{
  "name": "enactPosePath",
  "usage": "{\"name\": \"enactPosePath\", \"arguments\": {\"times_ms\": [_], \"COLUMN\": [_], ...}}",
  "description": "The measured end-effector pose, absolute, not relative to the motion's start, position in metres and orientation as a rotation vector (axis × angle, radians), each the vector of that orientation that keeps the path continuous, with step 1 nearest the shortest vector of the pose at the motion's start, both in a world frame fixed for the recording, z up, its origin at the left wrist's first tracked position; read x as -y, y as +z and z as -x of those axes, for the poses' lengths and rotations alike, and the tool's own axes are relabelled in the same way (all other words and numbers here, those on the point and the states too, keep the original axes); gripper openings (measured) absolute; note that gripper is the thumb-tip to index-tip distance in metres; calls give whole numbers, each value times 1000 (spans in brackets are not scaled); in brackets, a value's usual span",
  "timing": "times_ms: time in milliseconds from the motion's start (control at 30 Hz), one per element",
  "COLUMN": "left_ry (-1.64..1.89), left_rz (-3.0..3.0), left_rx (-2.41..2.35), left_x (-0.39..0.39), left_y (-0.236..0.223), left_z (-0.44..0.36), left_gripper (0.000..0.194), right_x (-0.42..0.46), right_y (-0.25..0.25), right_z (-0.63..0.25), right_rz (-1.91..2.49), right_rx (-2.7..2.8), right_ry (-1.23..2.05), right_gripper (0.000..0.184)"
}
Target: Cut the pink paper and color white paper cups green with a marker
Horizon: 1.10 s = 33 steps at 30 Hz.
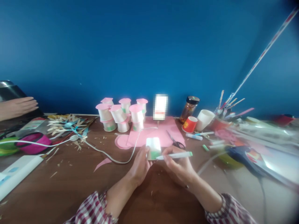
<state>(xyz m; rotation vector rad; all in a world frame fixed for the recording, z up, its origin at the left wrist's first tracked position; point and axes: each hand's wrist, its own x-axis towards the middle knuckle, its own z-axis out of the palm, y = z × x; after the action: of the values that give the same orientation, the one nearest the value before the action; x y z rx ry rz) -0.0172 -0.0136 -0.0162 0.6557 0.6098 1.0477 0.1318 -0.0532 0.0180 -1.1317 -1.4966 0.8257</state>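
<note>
"Holding what, exactly, are those two hands?"

"The person's left hand (141, 165) has its fingers closed round the white-and-green cup (153, 148), above the table (149, 199) and just in front of the pink sheet (161, 132). The right hand (178, 168) pinches the marker (178, 155), fingers closed on its barrel."

"Where does the marker point?"

"Leftward, its tip at the cup's green patch. Whether it touches is too blurred to tell. Green shows at the marker's other end too."

"And behind the hands?"

"Stacked cups (117, 115) with pink pieces on top stand left of centre, some with green patches as well. Scissors (178, 143) lie open at the sheet's right side. Behind the held cup is a bright, pixelated panel (160, 107)."

"What about the right side?"

"A dark-lidded jar (190, 109) stands behind the red cup (189, 124), and beside that one leans a plain white cup (205, 120). Farther right, things smear into blur."

"Anyone else there?"

"Another person's hand (20, 107), far left, rests against a dark object (11, 91). Nearer the middle, a white cable (109, 158) curves across the table, past a pile of pale strips (64, 124)."
</note>
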Motion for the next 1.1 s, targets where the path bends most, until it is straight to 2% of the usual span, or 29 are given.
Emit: {"name": "enactPosePath", "arguments": {"times_ms": [1100], "left_ry": [1082], "left_rz": [-733], "left_rx": [-631], "left_x": [15], "left_y": [-19], "left_z": [17], "left_gripper": [22], "right_x": [52], "right_y": [13], "right_z": [-131], "right_rz": [1171], "right_rx": [1411], "right_ry": [749], "right_gripper": [13]}}
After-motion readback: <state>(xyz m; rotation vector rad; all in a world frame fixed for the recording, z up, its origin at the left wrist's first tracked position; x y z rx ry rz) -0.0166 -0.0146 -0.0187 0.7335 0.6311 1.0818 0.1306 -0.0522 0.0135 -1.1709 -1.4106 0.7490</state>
